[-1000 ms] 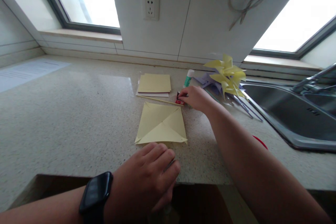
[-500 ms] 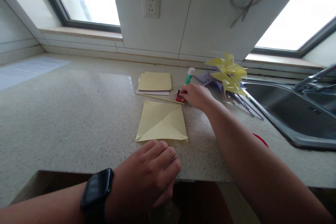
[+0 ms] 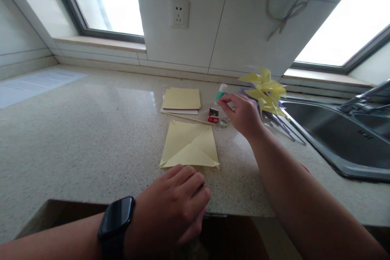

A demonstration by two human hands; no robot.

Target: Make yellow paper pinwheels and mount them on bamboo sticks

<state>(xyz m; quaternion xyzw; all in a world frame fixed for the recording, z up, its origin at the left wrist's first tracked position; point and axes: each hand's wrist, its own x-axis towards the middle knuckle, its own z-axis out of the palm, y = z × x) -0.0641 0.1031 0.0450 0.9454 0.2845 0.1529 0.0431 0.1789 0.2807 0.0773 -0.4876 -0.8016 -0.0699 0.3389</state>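
Observation:
A square of pale yellow paper (image 3: 189,142) with cut diagonal lines lies on the counter in front of me. My left hand (image 3: 173,203) is closed at the counter's front edge, just below the paper; whatever its fingers hold is hidden. Thumb and forefinger of my right hand (image 3: 242,113) are pinched together above the counter, and anything between them is too small to make out. Beneath and left of that hand sit a small open red box (image 3: 213,115) and a clear ring like a tape roll (image 3: 224,122). A glue stick (image 3: 221,92) stands just behind the fingertips.
A thin wooden stick (image 3: 185,118) lies between the square and a stack of yellow paper sheets (image 3: 182,98). Yellow pinwheels (image 3: 266,89) lie at the right, beside a steel sink (image 3: 341,138). A printed sheet (image 3: 39,83) is at far left.
My right hand has lifted off the red box and moved slightly up and right, uncovering the box and the clear ring. The left hand has stayed closed in place.

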